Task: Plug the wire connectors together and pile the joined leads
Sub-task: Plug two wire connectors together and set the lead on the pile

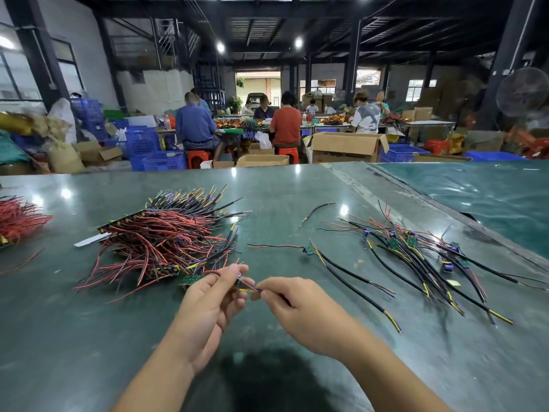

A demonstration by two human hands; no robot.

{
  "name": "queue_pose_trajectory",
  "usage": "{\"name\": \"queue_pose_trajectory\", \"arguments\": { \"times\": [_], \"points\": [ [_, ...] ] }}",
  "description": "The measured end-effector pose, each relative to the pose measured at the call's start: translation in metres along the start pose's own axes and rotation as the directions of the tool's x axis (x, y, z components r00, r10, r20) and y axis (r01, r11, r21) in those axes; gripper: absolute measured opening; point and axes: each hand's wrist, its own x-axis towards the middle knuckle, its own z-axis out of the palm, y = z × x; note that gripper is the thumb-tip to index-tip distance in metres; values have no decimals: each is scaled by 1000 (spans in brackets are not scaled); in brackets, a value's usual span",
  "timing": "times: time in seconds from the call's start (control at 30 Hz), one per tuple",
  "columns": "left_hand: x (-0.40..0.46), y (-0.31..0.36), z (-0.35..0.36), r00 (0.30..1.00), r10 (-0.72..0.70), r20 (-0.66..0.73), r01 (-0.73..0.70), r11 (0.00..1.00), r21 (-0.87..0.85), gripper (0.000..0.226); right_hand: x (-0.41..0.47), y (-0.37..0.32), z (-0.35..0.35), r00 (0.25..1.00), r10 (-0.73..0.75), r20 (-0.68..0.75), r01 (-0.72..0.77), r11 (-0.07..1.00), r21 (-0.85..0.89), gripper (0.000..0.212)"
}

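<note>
Short yellow-and-purple lead end (251, 290) was held low centre of frame, just above the green worktop (89, 322), long axis roughly left-right, tilted slightly down to the right. Left hand (208, 304) pinched a small purple connector (239, 275) at its fingertips, fingers curled round it, red wires running off up-left. Right hand (300, 304) pinched the lead's right end between thumb and forefinger, other fingers curled under. The two hands were nearly touching; whether the connectors were mated couldn't be told.

Counts: one big heap of red and black unjoined leads (166, 242) centre-left; one loose pile of joined black leads with small green boards (416, 254) at right, too tangled to count; one joined lead (332, 269) lying apart between them; one single black wire (318, 208) above it; one red wire bundle (17, 221) at left edge.
</note>
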Motion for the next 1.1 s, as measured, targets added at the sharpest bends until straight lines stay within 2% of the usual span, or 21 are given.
{"name": "queue_pose_trajectory", "arguments": {
  "times": [0.13,0.23,0.33,0.43,0.7,0.87,1.0,1.1],
  "points": [
    [0,1,-2,998,1,67,0,1000,-15,29,0,2,-5,999,32,-13,-31,999,25,21],
    [-1,-1,-1,999,-10,41,10,1000,5,22,-1,3,-6,994,85,-62,-82,996,43,18],
    [-2,-4,1,1000,-6,11,5,1000,14,26,1,5,-4,984,114,-136,-113,993,15,15],
    [0,-5,0,1000,22,19,-21,1000,-8,18,0,5,-4,972,146,-181,-149,989,-1,13],
    [0,-5,-1,993,96,65,-95,995,-13,24,0,9,-7,958,192,-213,-143,964,225,11],
    [0,-6,0,993,107,46,-106,994,-37,27,3,12,3,932,232,-280,-160,953,257,12],
    [1,-9,0,998,70,2,-70,997,-18,23,5,15,10,925,212,-315,-133,958,255,15],
    [3,-8,-2,999,31,-24,-32,999,-34,19,3,14,11,948,111,-300,-47,976,210,15]
  ]
}}
